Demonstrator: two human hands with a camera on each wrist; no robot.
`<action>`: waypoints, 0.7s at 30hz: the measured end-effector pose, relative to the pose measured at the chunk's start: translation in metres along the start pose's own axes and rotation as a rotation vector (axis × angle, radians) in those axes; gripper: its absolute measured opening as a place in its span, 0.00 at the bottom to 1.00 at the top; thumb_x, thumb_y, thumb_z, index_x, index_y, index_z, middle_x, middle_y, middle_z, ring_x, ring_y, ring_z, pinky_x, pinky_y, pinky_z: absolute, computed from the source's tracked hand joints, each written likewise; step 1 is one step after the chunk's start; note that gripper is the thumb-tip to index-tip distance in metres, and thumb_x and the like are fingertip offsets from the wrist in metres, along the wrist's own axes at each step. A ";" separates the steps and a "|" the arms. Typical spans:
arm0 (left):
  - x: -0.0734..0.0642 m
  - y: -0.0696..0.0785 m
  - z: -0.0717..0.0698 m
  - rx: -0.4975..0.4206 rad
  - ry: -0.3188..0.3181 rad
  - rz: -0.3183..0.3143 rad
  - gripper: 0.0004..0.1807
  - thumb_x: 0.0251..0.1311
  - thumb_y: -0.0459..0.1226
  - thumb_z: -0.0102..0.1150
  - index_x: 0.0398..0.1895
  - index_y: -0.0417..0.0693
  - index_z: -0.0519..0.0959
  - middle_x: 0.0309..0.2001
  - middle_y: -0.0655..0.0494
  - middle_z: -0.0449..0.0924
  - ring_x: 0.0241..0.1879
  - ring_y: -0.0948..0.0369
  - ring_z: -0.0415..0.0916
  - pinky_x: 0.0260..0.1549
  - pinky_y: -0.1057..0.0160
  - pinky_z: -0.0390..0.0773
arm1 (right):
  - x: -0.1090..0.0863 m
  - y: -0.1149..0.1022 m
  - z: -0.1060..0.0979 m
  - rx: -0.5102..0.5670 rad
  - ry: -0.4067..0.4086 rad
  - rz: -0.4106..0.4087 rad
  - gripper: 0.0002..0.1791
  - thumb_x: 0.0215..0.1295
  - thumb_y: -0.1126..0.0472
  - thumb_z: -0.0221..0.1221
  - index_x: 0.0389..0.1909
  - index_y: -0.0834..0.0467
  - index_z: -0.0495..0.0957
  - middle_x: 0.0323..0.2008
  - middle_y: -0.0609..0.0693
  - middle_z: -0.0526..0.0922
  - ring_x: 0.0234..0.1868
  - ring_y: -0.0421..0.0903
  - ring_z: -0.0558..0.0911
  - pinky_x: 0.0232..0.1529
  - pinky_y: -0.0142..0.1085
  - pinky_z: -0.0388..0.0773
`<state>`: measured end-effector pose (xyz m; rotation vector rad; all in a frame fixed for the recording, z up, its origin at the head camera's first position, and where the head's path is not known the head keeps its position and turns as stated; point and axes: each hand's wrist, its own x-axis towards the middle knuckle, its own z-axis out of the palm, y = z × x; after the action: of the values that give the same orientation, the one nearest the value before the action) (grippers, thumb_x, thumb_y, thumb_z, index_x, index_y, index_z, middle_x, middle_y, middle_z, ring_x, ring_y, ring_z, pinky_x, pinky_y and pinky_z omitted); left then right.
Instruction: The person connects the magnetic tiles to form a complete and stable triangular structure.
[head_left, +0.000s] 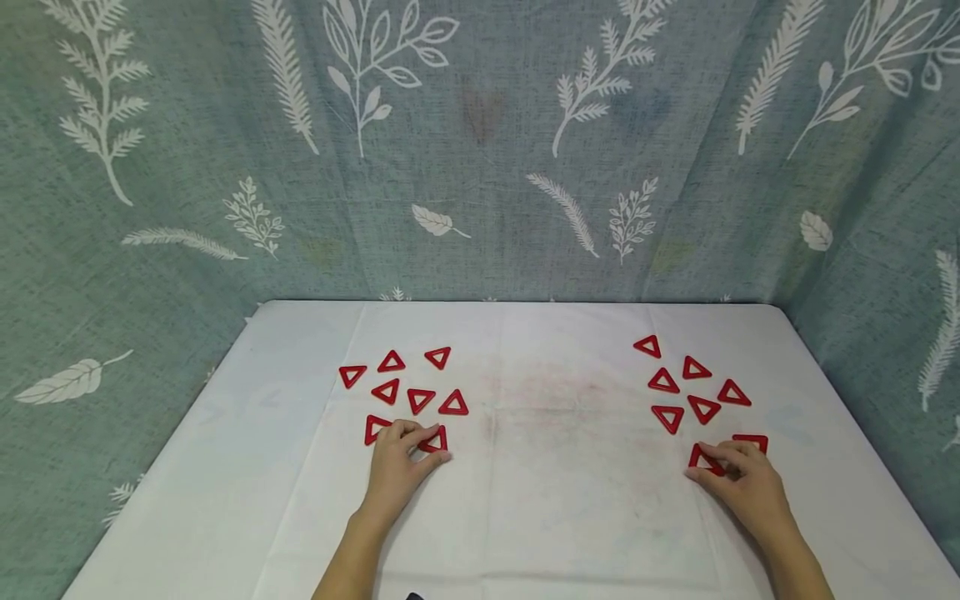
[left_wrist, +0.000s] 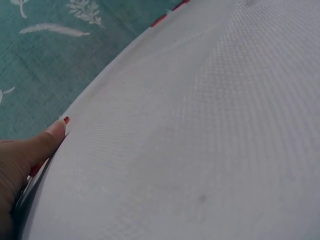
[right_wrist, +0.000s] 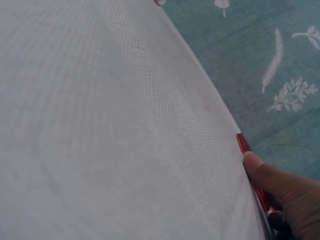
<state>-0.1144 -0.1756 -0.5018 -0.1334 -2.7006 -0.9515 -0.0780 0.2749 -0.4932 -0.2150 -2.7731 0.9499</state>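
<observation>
In the head view my left hand pinches a small red triangular frame between thumb and fingers, at the front of the left group. Another red triangle lies partly hidden behind that hand's fingers. Over on the right, my right hand pinches a similar red triangular frame by its sides. Just behind its knuckles a further red triangle is partly covered. Each wrist view shows a thumb against a red edge, seen nearly side-on: the left triangle and the right triangle.
Several more red triangles lie loosely spread beyond each hand, such as one on the left and one on the right. A white cloth with faint reddish stains covers the table. Behind hangs a green leaf-patterned curtain.
</observation>
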 end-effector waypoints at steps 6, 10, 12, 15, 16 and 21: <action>0.000 0.000 0.000 -0.014 0.011 0.025 0.26 0.37 0.43 0.77 0.45 0.49 0.85 0.37 0.57 0.74 0.40 0.59 0.68 0.41 0.56 0.66 | 0.002 -0.004 0.003 0.003 -0.003 -0.029 0.30 0.43 0.47 0.74 0.47 0.60 0.83 0.41 0.53 0.78 0.38 0.44 0.69 0.31 0.31 0.67; 0.000 0.003 0.000 -0.019 0.003 0.022 0.26 0.36 0.44 0.77 0.44 0.49 0.85 0.37 0.57 0.74 0.39 0.60 0.68 0.42 0.55 0.65 | 0.003 -0.004 0.004 0.005 0.017 -0.071 0.28 0.42 0.49 0.74 0.45 0.59 0.84 0.39 0.51 0.79 0.36 0.38 0.68 0.32 0.31 0.66; 0.000 0.004 0.000 -0.017 -0.006 0.014 0.26 0.36 0.45 0.77 0.44 0.50 0.85 0.37 0.57 0.74 0.39 0.59 0.68 0.44 0.54 0.64 | 0.004 -0.005 0.004 0.010 0.016 -0.100 0.28 0.42 0.50 0.75 0.44 0.59 0.84 0.38 0.50 0.79 0.34 0.35 0.68 0.30 0.29 0.67; 0.000 0.006 -0.001 -0.010 -0.021 -0.001 0.25 0.38 0.46 0.76 0.44 0.51 0.85 0.37 0.58 0.74 0.41 0.59 0.69 0.46 0.52 0.63 | 0.005 -0.007 0.005 0.023 0.001 -0.131 0.27 0.42 0.51 0.75 0.44 0.61 0.84 0.37 0.50 0.78 0.32 0.35 0.67 0.28 0.27 0.67; 0.001 0.006 -0.001 -0.009 -0.024 -0.005 0.25 0.38 0.46 0.76 0.44 0.51 0.85 0.37 0.58 0.74 0.41 0.59 0.69 0.47 0.52 0.63 | 0.006 -0.008 0.005 0.024 -0.006 -0.134 0.27 0.42 0.51 0.74 0.44 0.61 0.84 0.37 0.50 0.78 0.32 0.35 0.67 0.27 0.27 0.67; -0.001 0.009 0.000 0.005 -0.031 -0.007 0.25 0.39 0.46 0.76 0.45 0.51 0.85 0.37 0.59 0.74 0.41 0.59 0.68 0.47 0.52 0.63 | 0.007 -0.013 0.007 0.020 -0.025 -0.125 0.27 0.42 0.51 0.75 0.44 0.61 0.84 0.37 0.49 0.77 0.32 0.37 0.67 0.27 0.26 0.68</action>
<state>-0.1119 -0.1684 -0.4962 -0.1390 -2.7330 -0.9524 -0.0872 0.2621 -0.4901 -0.0260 -2.7611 0.9544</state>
